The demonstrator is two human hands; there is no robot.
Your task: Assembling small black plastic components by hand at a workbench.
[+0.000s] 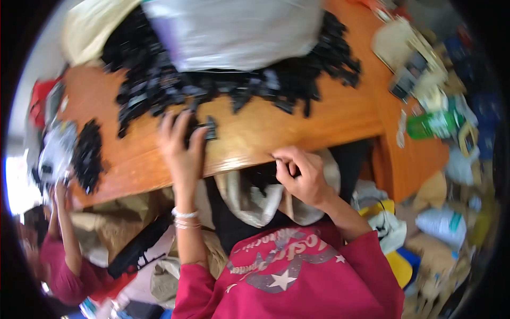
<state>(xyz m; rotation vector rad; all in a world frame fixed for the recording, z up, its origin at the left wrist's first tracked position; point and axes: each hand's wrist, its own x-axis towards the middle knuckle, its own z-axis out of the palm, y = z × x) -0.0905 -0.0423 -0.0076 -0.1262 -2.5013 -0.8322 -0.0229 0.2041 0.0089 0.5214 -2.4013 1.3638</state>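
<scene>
1. Wooden counter [329,114]: worth keeping its near edge bare, as the sorting seems to happen there, between the pile and the lap.
2. Grey bag [234,32] at the far side, lying over the heap: better left alone.
3. Big heap of small black parts [159,80] spread across the far half of the counter, with a smaller heap [87,154] well apart near the left end: best drawn from at the near fringe, a few pieces at a time.
4. Cloth sack [255,199] hanging open below the counter edge, in the lap: mouth should stay wide.
5. Left hand [183,146] flat on the counter, fingers spread and loose, touching a single black part [204,130]; a gentle rake toward the edge looks right.
6. Right hand [303,175] at the counter edge over the sack, fingers curled together in a pinch; contents too blurred to tell.
</scene>
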